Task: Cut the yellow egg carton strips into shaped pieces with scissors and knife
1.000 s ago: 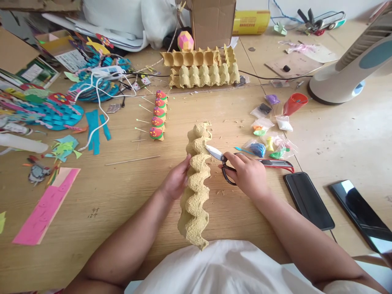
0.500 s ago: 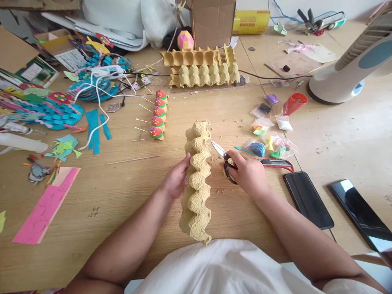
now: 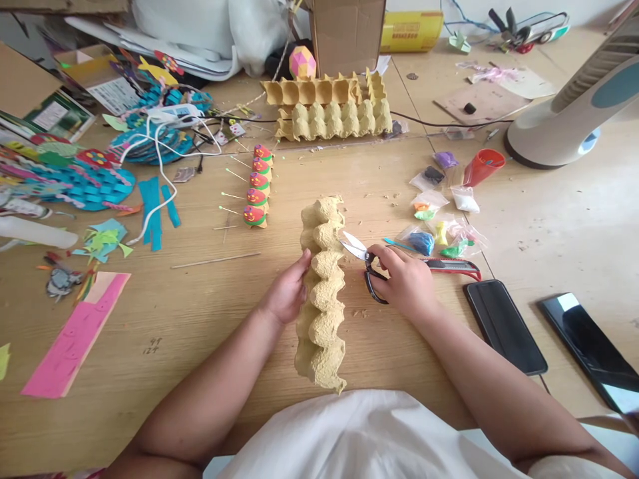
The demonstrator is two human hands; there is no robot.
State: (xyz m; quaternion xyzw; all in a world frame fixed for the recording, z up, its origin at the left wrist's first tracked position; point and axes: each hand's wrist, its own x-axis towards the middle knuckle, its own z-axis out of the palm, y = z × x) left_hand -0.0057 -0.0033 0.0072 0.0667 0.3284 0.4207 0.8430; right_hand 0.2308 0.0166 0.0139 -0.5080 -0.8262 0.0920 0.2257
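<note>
My left hand (image 3: 288,290) grips a long piece of egg carton (image 3: 327,299) by its left side, thumb on top and the other fingers hidden beneath. The carton's bumps face up, and its right edge is ragged. In my right hand (image 3: 405,278) is a pair of scissors (image 3: 370,265) with black handles. The blades are parted, their tips at the carton's right edge near its upper end; whether they touch it I cannot tell. Small carton scraps (image 3: 360,313) lie on the wooden table (image 3: 200,366).
Beyond my left hand is a row of painted carton caterpillar heads (image 3: 258,183) with pins. More egg carton (image 3: 339,120) lies at the back. To the right are a utility knife (image 3: 452,267), bagged clay (image 3: 421,241), a red cup (image 3: 484,166) and two phones (image 3: 505,326) (image 3: 589,346).
The scissors have opened, and their tips have moved slightly left and down toward the carton's edge. My left hand keeps its hold on the carton.
</note>
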